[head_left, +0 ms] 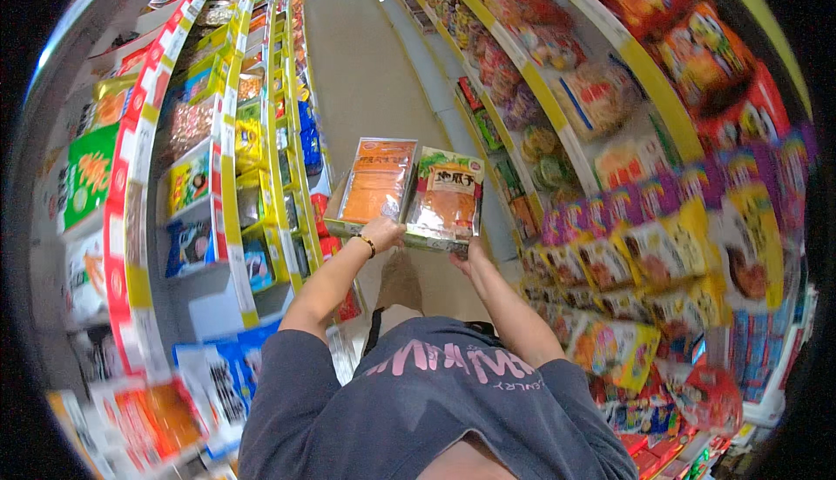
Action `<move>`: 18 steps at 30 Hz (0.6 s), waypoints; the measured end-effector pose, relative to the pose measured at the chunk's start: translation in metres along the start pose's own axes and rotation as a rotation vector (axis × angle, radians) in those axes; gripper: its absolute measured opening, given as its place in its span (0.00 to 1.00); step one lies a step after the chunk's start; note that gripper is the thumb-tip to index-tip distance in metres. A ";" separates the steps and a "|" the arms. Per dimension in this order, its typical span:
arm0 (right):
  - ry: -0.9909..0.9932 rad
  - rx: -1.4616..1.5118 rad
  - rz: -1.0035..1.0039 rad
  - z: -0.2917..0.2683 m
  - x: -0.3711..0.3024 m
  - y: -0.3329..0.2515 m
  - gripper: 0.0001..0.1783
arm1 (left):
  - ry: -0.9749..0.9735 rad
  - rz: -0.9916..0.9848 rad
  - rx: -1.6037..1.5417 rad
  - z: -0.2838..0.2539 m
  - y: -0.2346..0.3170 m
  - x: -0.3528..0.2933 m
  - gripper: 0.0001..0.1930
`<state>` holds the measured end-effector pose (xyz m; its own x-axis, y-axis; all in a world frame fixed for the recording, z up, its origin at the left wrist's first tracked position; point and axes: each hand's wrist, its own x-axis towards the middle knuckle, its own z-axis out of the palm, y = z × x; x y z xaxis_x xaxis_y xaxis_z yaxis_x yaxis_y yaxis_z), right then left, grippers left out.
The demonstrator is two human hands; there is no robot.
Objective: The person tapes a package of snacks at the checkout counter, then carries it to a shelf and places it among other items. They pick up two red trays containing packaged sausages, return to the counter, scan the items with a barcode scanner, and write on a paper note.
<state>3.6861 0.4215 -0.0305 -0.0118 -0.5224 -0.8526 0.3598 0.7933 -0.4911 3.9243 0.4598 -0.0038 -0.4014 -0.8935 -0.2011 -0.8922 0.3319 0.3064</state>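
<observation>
In front of my body I carry a shallow open display box [440, 242] with both hands. Two snack packages stand side by side in it: an orange one with a clear cover [376, 186] on the left and a green-topped one with a reddish-orange lower part [446, 194] on the right. My left hand [381, 234], with a beaded bracelet at the wrist, is closed on the box's near left edge. At the near right corner, my right hand [471, 255] grips the box; its fingers are partly hidden beneath it.
Packed shelves [231, 149] with yellow and red price strips line the left side. More shelves [557, 88] rise on the right, where yellow snack bags [666, 249] hang in rows, sticking out beside my right arm. An aisle floor [348, 62] runs ahead between them.
</observation>
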 end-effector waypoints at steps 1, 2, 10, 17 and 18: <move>-0.047 0.028 -0.003 0.011 0.011 -0.007 0.12 | 0.003 0.035 -0.013 0.001 -0.017 0.013 0.14; 0.013 0.003 0.031 0.033 0.024 -0.023 0.13 | 0.010 0.075 -0.017 -0.003 -0.042 0.030 0.14; -0.030 -0.011 0.114 0.124 0.141 -0.072 0.14 | -0.019 0.199 0.106 -0.039 -0.189 0.144 0.09; 0.067 -0.046 0.111 0.224 0.224 -0.113 0.14 | -0.043 0.243 0.087 -0.061 -0.309 0.235 0.06; 0.113 -0.033 0.102 0.242 0.230 -0.125 0.14 | -0.076 0.232 0.079 -0.066 -0.322 0.249 0.06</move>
<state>3.8643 0.1267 -0.1221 -0.0820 -0.4014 -0.9122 0.3338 0.8514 -0.4046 4.1253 0.1105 -0.0909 -0.6088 -0.7665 -0.2047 -0.7868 0.5503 0.2793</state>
